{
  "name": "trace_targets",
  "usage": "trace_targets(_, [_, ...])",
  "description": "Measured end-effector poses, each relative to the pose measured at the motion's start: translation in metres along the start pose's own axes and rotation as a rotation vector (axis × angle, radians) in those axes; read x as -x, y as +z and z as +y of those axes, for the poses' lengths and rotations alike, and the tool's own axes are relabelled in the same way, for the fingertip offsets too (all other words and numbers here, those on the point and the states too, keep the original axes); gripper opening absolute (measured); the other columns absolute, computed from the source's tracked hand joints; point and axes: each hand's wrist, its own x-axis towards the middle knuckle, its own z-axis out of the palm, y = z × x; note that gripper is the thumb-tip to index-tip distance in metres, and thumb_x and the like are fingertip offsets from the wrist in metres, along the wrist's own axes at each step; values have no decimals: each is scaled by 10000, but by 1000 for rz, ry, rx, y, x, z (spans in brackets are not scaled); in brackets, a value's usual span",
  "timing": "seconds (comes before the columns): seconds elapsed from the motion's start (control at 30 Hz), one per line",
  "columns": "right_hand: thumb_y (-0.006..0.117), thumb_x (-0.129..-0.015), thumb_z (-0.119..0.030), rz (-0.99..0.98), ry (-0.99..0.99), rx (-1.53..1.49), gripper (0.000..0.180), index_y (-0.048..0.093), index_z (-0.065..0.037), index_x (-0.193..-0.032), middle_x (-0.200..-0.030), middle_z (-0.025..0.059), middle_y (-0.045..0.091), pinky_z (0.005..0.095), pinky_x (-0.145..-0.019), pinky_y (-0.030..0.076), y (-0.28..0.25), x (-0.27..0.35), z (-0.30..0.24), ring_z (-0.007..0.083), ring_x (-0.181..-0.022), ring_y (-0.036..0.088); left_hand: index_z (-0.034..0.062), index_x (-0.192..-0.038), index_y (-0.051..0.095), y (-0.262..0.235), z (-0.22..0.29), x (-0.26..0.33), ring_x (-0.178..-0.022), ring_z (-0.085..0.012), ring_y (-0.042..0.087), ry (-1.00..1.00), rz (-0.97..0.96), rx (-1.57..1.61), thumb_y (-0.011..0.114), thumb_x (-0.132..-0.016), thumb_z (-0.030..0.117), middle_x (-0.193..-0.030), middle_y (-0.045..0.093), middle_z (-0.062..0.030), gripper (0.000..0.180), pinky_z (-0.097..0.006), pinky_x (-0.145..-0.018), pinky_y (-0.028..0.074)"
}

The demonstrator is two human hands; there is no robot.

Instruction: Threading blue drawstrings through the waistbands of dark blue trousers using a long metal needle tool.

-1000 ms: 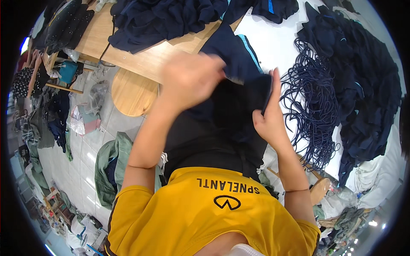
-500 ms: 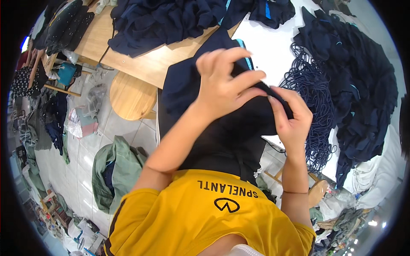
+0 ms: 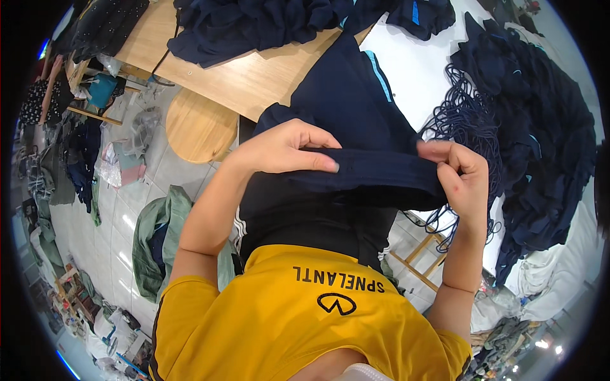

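Dark navy trousers [image 3: 356, 114] with a light-blue strip along one side lie across my lap and up onto the table. Their wide waistband [image 3: 381, 166] is stretched level between my two hands. At its left part, my left hand [image 3: 289, 149] pinches the band, thumb in front and fingers behind. My right hand [image 3: 462, 174] grips the band's right end between thumb and curled fingers. Below the band, the dark opening of the waist faces me. A tangled bundle of navy cords [image 3: 470, 108] hangs just beyond my right hand.
A heap of navy garments [image 3: 254, 25] covers the far wooden table [image 3: 222, 86]. Another navy pile [image 3: 540, 140] lies on the white table [image 3: 406, 70] at right. A round wooden stool [image 3: 200, 125] stands at left, with green cloth [image 3: 149, 247] on the floor nearer me.
My left hand has come down from the air and now grips the waistband. The band has been spread out flat between my hands, and my right hand has moved slightly right.
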Motion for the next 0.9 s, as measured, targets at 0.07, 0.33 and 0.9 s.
trace_targets(0.07, [446,-683,133,8,-47,107,184,341,0,-611,-656,65,601,185,-552,393,-1,1,-3,65,-577,493,-30,-1022,663,2,8,3,-776,-82,607,49,-72,-111,728,-825,164,-872,689,-45,284,-216,-723,472])
trace_targets(0.33, [495,-756,101,6,-8,66,124,491,-20,-782,-856,87,633,225,-671,443,24,-1,-8,114,-763,581,-18,-882,691,24,2,-7,-598,-130,576,95,4,-389,753,-787,234,-711,665,-92,277,-260,-571,434])
trace_targets(0.9, [768,-613,-17,-41,181,904,1110,98,-69,-1496,-1528,268,71,490,-1032,383,19,19,109,477,-1374,210,147,-799,643,-32,9,9,-521,-189,535,745,940,-1439,698,-703,161,-573,521,3,111,-320,-502,384])
